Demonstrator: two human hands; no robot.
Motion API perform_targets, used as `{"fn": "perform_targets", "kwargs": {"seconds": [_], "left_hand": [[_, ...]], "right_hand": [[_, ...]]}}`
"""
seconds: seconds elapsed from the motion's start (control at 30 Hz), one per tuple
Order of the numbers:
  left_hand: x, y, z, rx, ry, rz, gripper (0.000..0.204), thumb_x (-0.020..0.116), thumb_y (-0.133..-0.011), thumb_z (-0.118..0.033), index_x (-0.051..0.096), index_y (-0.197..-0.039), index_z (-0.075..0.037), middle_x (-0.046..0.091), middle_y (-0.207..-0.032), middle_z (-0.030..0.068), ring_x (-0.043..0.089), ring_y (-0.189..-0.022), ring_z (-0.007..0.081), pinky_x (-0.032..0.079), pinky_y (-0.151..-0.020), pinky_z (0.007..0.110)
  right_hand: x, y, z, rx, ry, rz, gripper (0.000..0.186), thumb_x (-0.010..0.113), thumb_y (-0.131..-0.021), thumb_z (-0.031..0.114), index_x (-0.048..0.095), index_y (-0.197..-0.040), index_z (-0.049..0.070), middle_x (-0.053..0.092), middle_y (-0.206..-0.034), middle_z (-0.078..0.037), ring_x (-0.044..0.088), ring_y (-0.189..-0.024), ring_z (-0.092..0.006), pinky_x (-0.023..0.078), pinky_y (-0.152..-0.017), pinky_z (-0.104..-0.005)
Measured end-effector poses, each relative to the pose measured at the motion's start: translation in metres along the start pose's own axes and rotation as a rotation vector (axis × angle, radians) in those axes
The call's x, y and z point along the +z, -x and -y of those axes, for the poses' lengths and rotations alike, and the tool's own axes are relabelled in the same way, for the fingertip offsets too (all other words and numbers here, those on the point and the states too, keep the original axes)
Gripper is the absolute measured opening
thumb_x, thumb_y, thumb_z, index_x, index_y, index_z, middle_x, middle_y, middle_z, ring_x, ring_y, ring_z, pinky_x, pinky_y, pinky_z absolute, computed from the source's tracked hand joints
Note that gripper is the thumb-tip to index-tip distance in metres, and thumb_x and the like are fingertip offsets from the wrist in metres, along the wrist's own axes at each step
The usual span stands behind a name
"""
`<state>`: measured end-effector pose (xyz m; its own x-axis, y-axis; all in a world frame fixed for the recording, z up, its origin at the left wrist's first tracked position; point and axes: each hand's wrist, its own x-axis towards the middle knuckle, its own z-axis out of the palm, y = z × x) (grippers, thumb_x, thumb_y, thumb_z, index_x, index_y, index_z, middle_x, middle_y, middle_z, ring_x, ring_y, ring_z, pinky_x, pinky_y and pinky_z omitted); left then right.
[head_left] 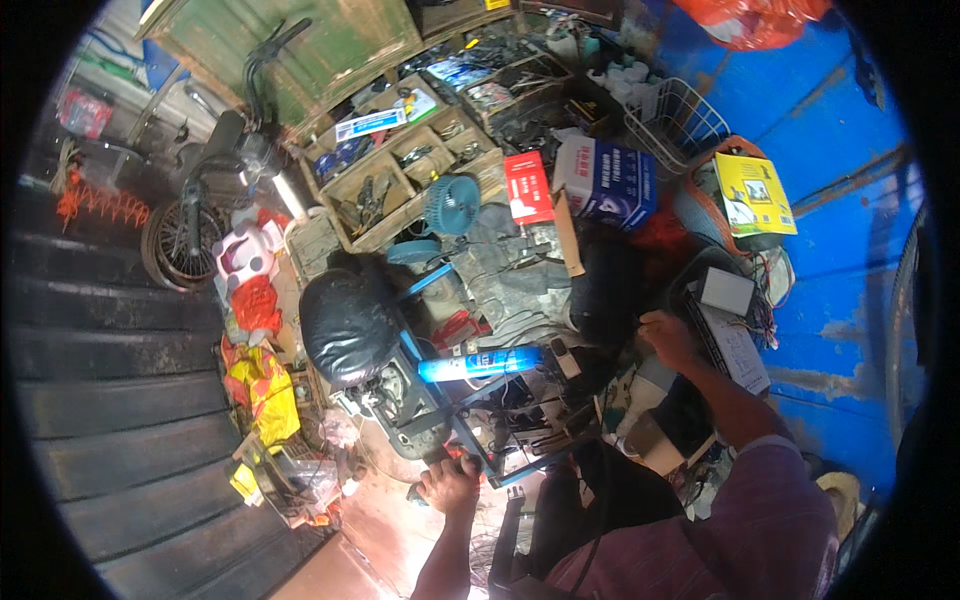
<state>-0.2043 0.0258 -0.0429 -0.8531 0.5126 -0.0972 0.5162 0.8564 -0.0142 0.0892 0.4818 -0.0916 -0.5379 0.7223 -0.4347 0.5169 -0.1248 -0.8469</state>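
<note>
My left hand (447,483) grips a dark part at the lower end of a grey machine (405,425) on a blue metal frame (465,443). A black padded seat (350,320) rests over the machine. A bright blue cylinder (480,364) lies across the frame. My right hand (665,337) is out to the right, fingers curled, beside a black bulky object (605,295); what it holds, if anything, I cannot make out. A dark phone-like object (565,362) lies left of that hand.
Wooden compartment trays (350,228) of tools, a blue fan (450,205), boxes (598,183) and a wire basket (678,120) crowd the back. A bicycle (190,250), red and yellow bags (262,395) and dark ribbed panels (120,420) are left. A blue rusty wall (840,330) stands right.
</note>
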Motion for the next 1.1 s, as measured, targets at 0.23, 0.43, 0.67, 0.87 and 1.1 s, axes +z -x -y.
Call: {"fn": "perform_targets", "kwargs": {"seconds": [0.23, 0.43, 0.67, 0.87, 1.1], "left_hand": [[-0.003, 0.001, -0.005, 0.057, -0.052, -0.068, 0.048, 0.058, -0.091, -0.053, 0.072, -0.080, -0.008, 0.071, -0.090, 0.0133, 0.063, -0.091, 0.0387, 0.044, -0.076, 0.057], [0.014, 0.005, 0.005, 0.055, -0.094, -0.001, 0.050, 0.054, -0.094, -0.053, 0.073, -0.086, -0.008, 0.070, -0.098, 0.0142, 0.061, -0.099, 0.0386, 0.043, -0.086, 0.057], [0.011, 0.007, 0.005, 0.069, -0.036, -0.011, 0.046, 0.057, -0.094, -0.051, 0.073, -0.090, -0.009, 0.069, -0.098, 0.0141, 0.061, -0.101, 0.0387, 0.044, -0.085, 0.058], [-0.001, 0.006, -0.008, 0.091, -0.022, 0.021, 0.046, 0.056, -0.095, -0.051, 0.074, -0.094, -0.008, 0.069, -0.100, 0.0151, 0.061, -0.101, 0.0394, 0.043, -0.086, 0.058], [0.011, 0.008, 0.002, 0.148, -0.075, -0.085, 0.055, 0.049, -0.094, -0.057, 0.079, -0.092, -0.011, 0.072, -0.096, 0.0162, 0.064, -0.098, 0.0411, 0.047, -0.084, 0.060]], "right_hand": [[-0.049, 0.060, 0.013, -0.039, 0.344, -0.221, 0.033, 0.067, -0.099, 0.014, 0.063, -0.131, 0.005, 0.071, -0.119, -0.019, 0.071, -0.107, -0.0354, 0.058, -0.093, -0.0494], [-0.077, 0.092, -0.032, -0.014, 0.484, -0.355, 0.035, 0.071, -0.095, 0.011, 0.064, -0.128, 0.004, 0.066, -0.123, -0.020, 0.066, -0.115, -0.0353, 0.055, -0.097, -0.0480], [-0.075, 0.111, -0.053, 0.197, 0.540, -0.232, 0.048, 0.068, -0.097, 0.021, 0.056, -0.141, 0.006, 0.061, -0.132, -0.022, 0.064, -0.115, -0.0418, 0.053, -0.099, -0.0525], [-0.067, 0.121, -0.093, 0.236, 0.595, -0.168, 0.062, 0.065, -0.099, 0.032, 0.046, -0.154, 0.011, 0.057, -0.140, -0.024, 0.058, -0.123, -0.0473, 0.050, -0.105, -0.0594], [-0.065, 0.115, -0.090, 0.256, 0.556, -0.206, 0.052, 0.063, -0.097, 0.023, 0.052, -0.146, 0.008, 0.064, -0.127, -0.026, 0.065, -0.111, -0.0461, 0.052, -0.094, -0.0611]]}}
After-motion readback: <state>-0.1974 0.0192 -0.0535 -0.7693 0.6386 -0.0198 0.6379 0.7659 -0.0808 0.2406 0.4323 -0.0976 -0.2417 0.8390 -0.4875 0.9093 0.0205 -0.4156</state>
